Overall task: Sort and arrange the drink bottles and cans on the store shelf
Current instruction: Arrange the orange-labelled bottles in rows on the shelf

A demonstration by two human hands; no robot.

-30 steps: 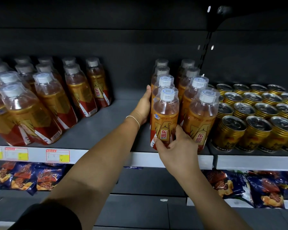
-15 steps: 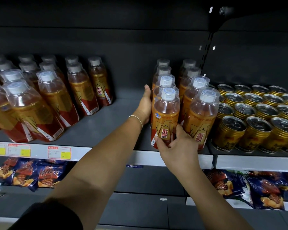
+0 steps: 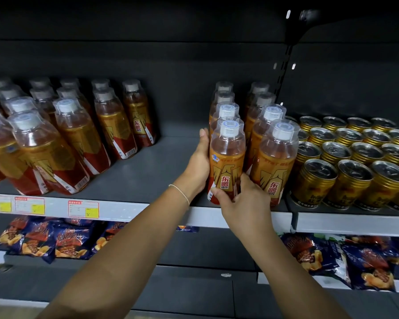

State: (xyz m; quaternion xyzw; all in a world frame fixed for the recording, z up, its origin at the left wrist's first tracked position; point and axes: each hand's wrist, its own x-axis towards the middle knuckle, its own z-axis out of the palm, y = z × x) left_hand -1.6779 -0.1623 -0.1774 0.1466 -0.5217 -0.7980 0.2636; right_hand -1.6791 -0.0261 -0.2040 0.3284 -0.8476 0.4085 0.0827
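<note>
An amber drink bottle [image 3: 226, 157] with a white cap and gold-red label stands at the front of a row on the grey shelf [image 3: 148, 171]. My right hand [image 3: 240, 199] grips its lower part from the front, thumb across the label. My left hand [image 3: 199, 164] lies flat against the left side of this bottle and the ones behind it. A second row of the same bottles [image 3: 274, 157] stands directly to the right. Gold cans [image 3: 355, 162] fill the shelf further right.
A large group of the same bottles [image 3: 62, 139] stands at the shelf's left, with bare shelf between it and my hands. Price tags [image 3: 83, 208] line the shelf edge. Snack bags [image 3: 55, 240] lie on the shelf below, on both sides.
Both hands stay on the front bottle, which has shifted only slightly. My view has drifted a little to the left, showing more of the left bottle group.
</note>
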